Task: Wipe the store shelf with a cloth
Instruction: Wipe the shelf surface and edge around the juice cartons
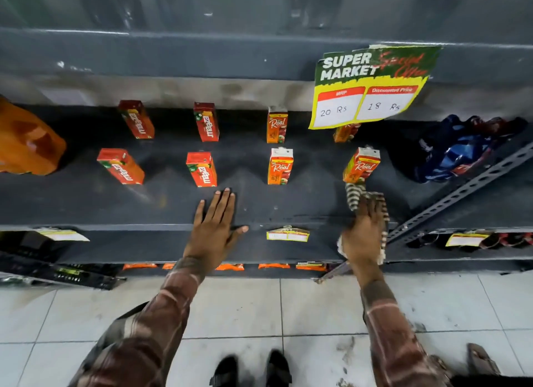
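The dark grey store shelf (86, 202) runs across the view at waist height. My left hand (215, 223) lies flat on its front part, fingers spread, holding nothing. My right hand (362, 233) presses a striped grey-and-white cloth (354, 197) against the shelf near the front edge. The cloth bunches out beyond my fingers, right below a Real juice carton (362, 164), and hangs down under my palm over the shelf lip.
Several small juice cartons stand in two rows on the shelf, red Maaza cartons (202, 169) left, orange Real cartons (279, 166) right. An orange bag (28, 144) lies far left, blue packets (461, 150) far right. A supermarket price sign (369, 89) hangs above. A slotted metal brace (461, 196) slants at right.
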